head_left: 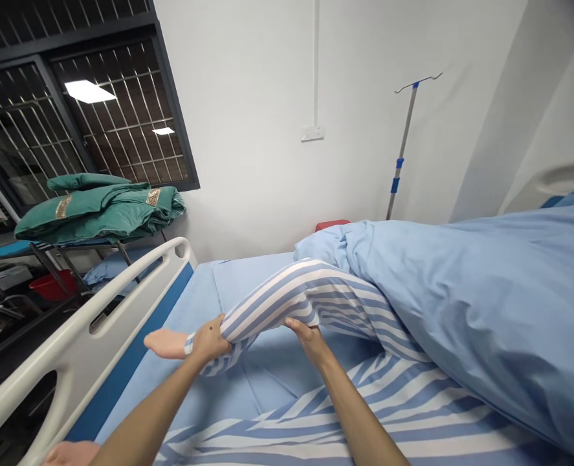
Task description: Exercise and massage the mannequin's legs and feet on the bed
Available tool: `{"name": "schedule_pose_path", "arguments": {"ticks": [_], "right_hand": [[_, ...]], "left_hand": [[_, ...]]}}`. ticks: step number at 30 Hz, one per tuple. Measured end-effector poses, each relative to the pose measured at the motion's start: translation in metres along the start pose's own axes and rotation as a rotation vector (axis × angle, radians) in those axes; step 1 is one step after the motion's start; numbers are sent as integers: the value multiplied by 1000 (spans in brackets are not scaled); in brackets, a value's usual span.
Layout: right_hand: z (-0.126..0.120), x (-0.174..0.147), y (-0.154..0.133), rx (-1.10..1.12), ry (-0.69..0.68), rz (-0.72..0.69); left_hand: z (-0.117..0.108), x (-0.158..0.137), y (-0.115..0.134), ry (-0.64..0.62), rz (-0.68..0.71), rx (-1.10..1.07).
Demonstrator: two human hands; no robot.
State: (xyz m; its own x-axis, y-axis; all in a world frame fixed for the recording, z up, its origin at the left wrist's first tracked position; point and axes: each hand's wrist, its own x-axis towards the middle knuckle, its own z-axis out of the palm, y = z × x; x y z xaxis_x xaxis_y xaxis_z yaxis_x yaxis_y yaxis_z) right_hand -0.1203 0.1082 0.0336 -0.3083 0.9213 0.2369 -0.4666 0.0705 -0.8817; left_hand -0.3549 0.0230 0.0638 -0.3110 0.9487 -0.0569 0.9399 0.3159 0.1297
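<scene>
A manikin's leg in blue-and-white striped trousers is raised off the bed with its knee bent. Around its lower shin, just above the bare foot, my left hand is closed. My right hand grips the leg from below, near the knee, its thumb on the striped cloth and the other fingers hidden. The second striped leg lies flat on the bed nearer to me, and part of its foot shows at the lower left, partly behind my left forearm. A blue quilt covers the upper thighs.
A cream footboard borders the bed's left end. The light blue sheet reaches to the wall side. Behind stand an IV pole and a metal rack bearing folded green quilts. A red basin sits at far left.
</scene>
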Motion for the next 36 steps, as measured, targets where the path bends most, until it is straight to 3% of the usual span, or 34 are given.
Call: {"name": "schedule_pose_path", "arguments": {"ticks": [6,13,20,30,36], "right_hand": [[7,-8,19,59,-162,177],[21,-22,43,169,-197,382],[22,-27,39,171,-252,442],[13,-25,65,111,-286,652],[3,-22,77,-28,-297,745]], "left_hand": [[-54,-4,-39,64,46,244],[-78,-8,-64,45,157,417],[-60,-6,-80,-4,164,387],[-36,9,-101,-12,185,388],[-9,17,-110,-36,177,355]]}}
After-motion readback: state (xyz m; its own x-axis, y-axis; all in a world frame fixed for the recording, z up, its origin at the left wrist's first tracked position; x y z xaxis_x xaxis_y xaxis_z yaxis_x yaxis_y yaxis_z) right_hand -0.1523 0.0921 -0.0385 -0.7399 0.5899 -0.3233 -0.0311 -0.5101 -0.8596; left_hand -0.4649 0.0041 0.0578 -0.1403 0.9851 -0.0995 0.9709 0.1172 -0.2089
